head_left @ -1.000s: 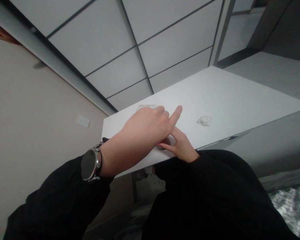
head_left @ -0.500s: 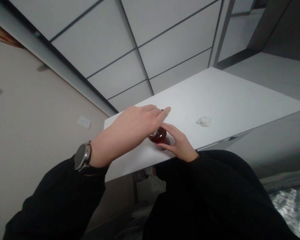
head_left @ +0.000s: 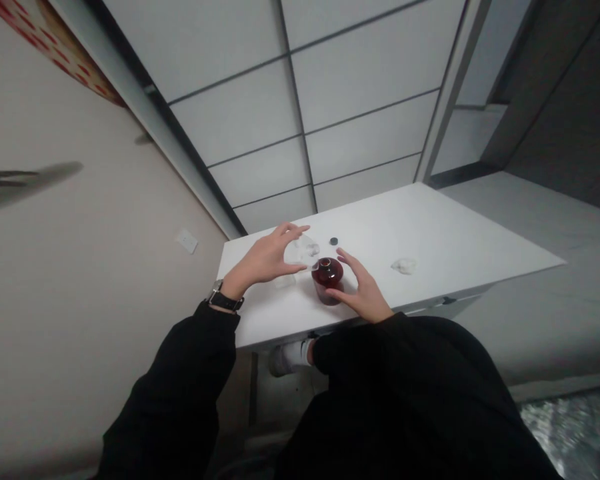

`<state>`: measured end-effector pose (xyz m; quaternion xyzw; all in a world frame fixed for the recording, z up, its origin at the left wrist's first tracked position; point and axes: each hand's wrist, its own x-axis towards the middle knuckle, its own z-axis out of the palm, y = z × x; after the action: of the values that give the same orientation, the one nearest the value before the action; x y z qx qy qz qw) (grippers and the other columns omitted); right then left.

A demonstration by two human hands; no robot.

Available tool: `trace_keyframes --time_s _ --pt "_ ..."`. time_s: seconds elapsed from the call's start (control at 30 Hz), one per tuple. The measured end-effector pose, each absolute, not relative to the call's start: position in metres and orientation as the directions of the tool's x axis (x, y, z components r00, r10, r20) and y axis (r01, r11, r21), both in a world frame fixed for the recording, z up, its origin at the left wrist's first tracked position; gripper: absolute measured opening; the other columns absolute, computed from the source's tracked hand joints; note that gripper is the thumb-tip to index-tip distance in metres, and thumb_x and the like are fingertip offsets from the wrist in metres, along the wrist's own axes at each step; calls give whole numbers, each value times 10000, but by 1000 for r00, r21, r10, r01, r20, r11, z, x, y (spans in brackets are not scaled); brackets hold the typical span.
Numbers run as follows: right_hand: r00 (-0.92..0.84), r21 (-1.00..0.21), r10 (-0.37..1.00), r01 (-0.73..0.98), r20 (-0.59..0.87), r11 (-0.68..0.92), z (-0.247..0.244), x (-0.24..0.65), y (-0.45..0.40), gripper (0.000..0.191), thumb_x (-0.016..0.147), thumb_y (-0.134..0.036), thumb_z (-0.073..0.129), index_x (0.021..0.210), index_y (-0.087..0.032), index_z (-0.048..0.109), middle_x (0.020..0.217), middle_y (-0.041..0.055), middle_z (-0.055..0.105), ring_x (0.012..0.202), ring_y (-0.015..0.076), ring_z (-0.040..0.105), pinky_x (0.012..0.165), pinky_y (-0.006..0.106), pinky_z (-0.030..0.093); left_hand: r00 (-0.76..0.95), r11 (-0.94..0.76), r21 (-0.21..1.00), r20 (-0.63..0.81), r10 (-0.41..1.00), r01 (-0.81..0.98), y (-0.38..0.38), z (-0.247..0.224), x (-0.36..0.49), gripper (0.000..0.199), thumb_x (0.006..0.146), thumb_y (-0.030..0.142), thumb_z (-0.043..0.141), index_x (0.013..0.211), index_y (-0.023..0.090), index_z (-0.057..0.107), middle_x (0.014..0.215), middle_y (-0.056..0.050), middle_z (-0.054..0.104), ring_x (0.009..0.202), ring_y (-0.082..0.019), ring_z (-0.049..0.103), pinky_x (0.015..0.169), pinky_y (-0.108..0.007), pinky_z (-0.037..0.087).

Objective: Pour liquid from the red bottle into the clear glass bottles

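Note:
A dark red-brown glass bottle (head_left: pixel 327 275) stands uncapped on the white table (head_left: pixel 380 213), its round mouth facing up. My right hand (head_left: pixel 363 290) is curved around its right side, thumb and fingers against the glass. Between the thumb and fingers of my left hand (head_left: pixel 270 257) is a clear, see-through vessel (head_left: pixel 300 252), its exact kind hard to make out. The vessel's right end is close to the bottle's neck; whether they touch I cannot tell. Just behind the bottle lies a small black cap (head_left: pixel 334 241).
A crumpled whitish piece (head_left: pixel 404 266), perhaps plastic or tissue, lies to the right on the table. Behind the table stand white panelled doors (head_left: pixel 260 120). A wall socket (head_left: pixel 187 241) is at the left. My foot in a white sock (head_left: pixel 295 353) shows below the table edge.
My left hand has moved left off the bottle's top, uncovering its open mouth, the black cap and the clear vessel. My right hand stays at the bottle. The camera view has shifted.

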<state>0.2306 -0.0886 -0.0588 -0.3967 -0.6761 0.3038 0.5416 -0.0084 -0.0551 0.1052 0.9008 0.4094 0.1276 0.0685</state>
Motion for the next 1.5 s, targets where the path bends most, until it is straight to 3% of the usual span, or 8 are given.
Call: trace_keyframes --time_s 0.27,0.63,0.77,0.87,1.1,1.23,1.4,1.5 --pt "164 -829 813 156 558 538 -10 247 -156 532 1001 -487 617 1487 -293 518 1573 145 548 1442 297 561 1219 583 421 389 -474 478 270 881 740 -39 76 -33 628 838 324 796 1394 144 566 1402 -146 571 1312 -255 580 1191 -385 430" --pt "128 -540 548 451 827 711 75 245 -267 371 974 -262 644 1339 -312 682 1376 102 669 1338 330 605 1169 597 456 343 -379 455 163 925 806 -4 18 -18 643 794 320 831 1359 96 621 1387 -194 657 1236 -313 655 1100 -402 498" --pt "142 -479 490 558 860 678 56 248 -254 299 962 -223 649 1244 -283 730 1245 93 733 1189 304 684 1054 543 537 384 -397 377 113 916 837 -5 4 -22 601 770 326 851 1309 150 653 1420 -174 663 1337 -351 601 1256 -535 315" --pt "178 -508 508 577 843 640 26 251 -229 212 966 -250 648 1153 -257 749 1184 100 756 1138 296 706 1013 542 562 385 -394 337 97 918 855 -8 -2 -28 573 780 347 850 1294 180 659 1434 -167 668 1383 -391 562 1282 -663 139" --pt "405 -796 687 363 603 484 -19 273 -150 236 949 -414 682 1069 -218 737 1071 108 780 1036 269 744 964 517 601 359 -398 371 173 917 839 -14 -15 -58 929 744 471 905 1519 192 475 1579 -203 531 1490 -402 457 1276 -602 247" --pt "226 -827 830 392 511 403 -22 289 -63 274 934 -420 662 1081 -199 731 1075 127 794 994 254 762 913 488 623 333 -421 545 258 907 725 -21 -27 -73 980 731 385 928 1550 210 419 1514 -159 576 1422 -316 545 1225 -451 402" --pt "-102 -791 923 485 372 373 -39 270 46 230 848 -282 714 1055 -201 773 1106 102 810 913 218 778 910 471 629 309 -399 666 256 916 630 -21 -37 -72 997 732 336 929 1573 281 397 1509 -121 589 1397 -314 567 1215 -497 420" --pt "-239 -753 923 535 300 383 -59 250 81 414 778 -150 757 1186 -221 765 1262 109 768 956 201 764 917 439 628 309 -367 671 210 928 645 -18 -38 -69 1008 728 306 933 1579 289 392 1473 -106 619 1380 -316 571 1214 -517 417"
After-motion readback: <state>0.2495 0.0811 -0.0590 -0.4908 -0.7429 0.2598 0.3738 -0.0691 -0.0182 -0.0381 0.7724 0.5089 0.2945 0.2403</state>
